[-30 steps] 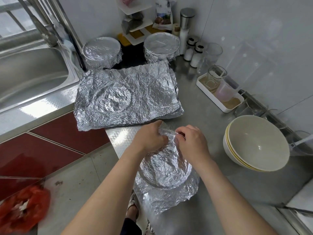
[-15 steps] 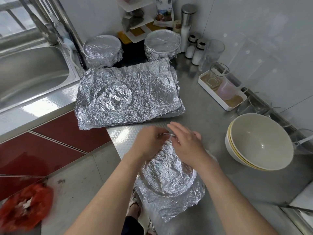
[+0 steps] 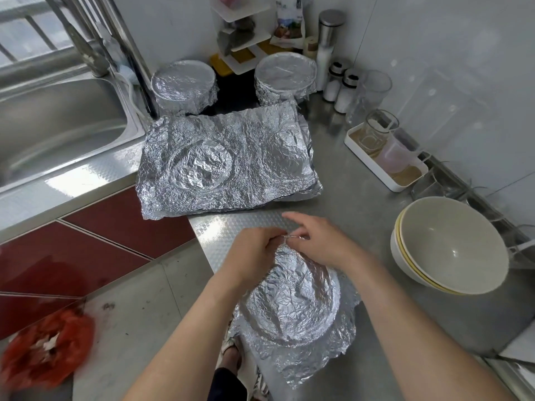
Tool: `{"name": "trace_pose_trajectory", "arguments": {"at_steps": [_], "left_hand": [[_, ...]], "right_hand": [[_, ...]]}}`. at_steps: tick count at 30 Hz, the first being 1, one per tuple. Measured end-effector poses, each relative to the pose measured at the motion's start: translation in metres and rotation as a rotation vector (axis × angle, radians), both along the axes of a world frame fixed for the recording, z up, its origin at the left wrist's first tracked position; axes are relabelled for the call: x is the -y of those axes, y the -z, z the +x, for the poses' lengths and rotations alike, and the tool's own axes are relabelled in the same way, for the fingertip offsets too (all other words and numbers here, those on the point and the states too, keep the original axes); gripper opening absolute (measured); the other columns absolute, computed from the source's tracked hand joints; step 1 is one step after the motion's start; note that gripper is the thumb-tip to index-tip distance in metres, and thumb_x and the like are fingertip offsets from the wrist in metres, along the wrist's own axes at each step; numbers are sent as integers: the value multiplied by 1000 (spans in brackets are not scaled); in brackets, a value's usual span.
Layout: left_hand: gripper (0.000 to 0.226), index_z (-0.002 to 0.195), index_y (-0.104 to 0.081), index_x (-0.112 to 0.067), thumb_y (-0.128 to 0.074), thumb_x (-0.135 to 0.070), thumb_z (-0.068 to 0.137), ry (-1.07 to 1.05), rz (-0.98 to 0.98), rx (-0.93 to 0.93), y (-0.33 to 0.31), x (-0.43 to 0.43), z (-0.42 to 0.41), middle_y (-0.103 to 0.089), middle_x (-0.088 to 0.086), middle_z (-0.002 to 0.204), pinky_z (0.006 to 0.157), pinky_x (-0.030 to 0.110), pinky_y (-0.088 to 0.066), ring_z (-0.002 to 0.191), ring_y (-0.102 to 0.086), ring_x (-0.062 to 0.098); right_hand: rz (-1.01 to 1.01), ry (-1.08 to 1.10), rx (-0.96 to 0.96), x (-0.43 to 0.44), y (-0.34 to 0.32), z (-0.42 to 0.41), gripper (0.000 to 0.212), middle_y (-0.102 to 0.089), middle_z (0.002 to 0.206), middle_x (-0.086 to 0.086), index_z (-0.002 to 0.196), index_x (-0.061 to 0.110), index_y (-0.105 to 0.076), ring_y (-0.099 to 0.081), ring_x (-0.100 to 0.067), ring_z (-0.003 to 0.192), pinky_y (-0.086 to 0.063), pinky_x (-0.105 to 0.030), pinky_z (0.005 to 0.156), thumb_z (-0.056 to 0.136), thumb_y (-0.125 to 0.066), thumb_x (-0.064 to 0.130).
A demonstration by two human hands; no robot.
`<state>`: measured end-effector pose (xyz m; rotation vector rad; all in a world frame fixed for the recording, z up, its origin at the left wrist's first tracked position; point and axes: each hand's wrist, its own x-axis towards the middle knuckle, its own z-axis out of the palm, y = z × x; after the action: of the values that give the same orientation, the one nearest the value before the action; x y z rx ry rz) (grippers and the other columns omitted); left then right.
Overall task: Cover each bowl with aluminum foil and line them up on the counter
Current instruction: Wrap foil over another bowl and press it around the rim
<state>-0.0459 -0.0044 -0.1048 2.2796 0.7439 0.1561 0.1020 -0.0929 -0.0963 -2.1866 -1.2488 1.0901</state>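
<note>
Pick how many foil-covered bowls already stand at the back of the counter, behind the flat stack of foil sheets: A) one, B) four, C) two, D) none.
C: one foil-covered bowl stands behind the foil sheets on the left, and a second foil-covered bowl on the right.

Foil-draped bowl [image 3: 289, 302]: upright, in front of crumpled foil sheet stack [image 3: 246, 180]; foil edges loose, flared. First wrapped bowl [image 3: 183, 85] and second wrapped bowl [image 3: 285, 73]: behind stack, apart. Bare nested bowls [image 3: 451, 244]: right of stack.
</note>
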Motion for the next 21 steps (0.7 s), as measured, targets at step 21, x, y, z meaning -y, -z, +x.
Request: {"name": "trace_pose_trajectory", "arguments": {"at_steps": [21], "left_hand": [[25,103,-67,-23,-48,-39,100,-33,230,-159,0,-1,2,-70,-4,90,65,35,-53,78,-63,19]], "right_hand": [[79,93,34,12,4,7,17,-66,96,5,100,16,-75,-63,-13,93,-49,-27,86,94,-59,20]]}}
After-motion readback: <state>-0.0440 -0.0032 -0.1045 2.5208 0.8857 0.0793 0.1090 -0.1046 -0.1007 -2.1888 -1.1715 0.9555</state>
